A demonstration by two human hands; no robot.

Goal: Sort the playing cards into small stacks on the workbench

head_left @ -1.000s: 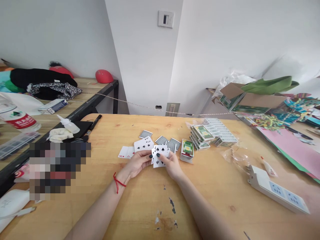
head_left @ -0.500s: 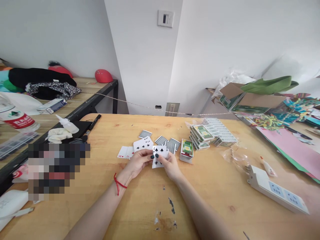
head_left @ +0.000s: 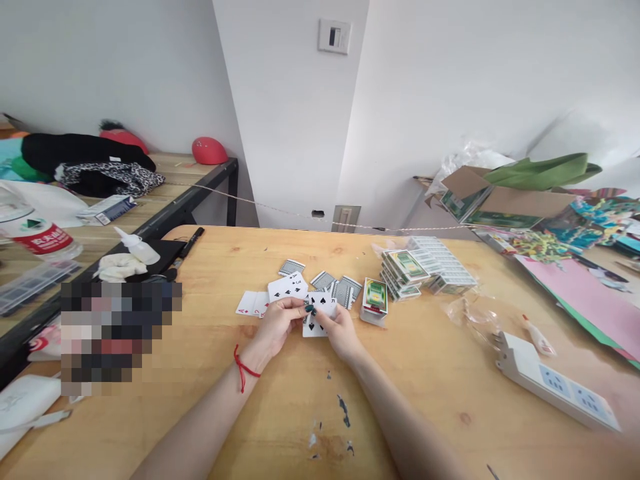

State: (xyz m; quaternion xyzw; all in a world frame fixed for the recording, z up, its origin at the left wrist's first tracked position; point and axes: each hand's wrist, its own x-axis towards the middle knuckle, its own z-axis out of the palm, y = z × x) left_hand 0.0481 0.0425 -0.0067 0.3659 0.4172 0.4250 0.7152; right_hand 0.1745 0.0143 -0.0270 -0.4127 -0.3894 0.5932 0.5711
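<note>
Between my two hands are a few white playing cards (head_left: pixel 317 328) with black spades, faces toward me. My right hand (head_left: pixel 344 335) is closed on their right side, thumb across the front. My left hand (head_left: pixel 278 325) pinches at their upper left corner, its thumb tip beside the right thumb. Left of them lie face-up cards: spades (head_left: pixel 286 287) fanned on top and red-marked cards (head_left: pixel 247 303) partly behind my left hand. Just beyond the held cards are grey-backed, face-down cards (head_left: pixel 345 291). A green-and-white card box (head_left: pixel 375 297) stands right of my right hand.
Stacked card boxes (head_left: pixel 406 265) and a wrapped block of boxes (head_left: pixel 443 265) sit at the back right. A white power strip (head_left: pixel 557 380) and a small glue tube (head_left: pixel 539 337) lie on the right. At the left are a squeeze bottle (head_left: pixel 140 248) and a black marker (head_left: pixel 193 241).
My left hand has shifted slightly right, its thumb now over the held cards' upper left corner. The right hand stays nearly in place, and the view has shifted a little.
</note>
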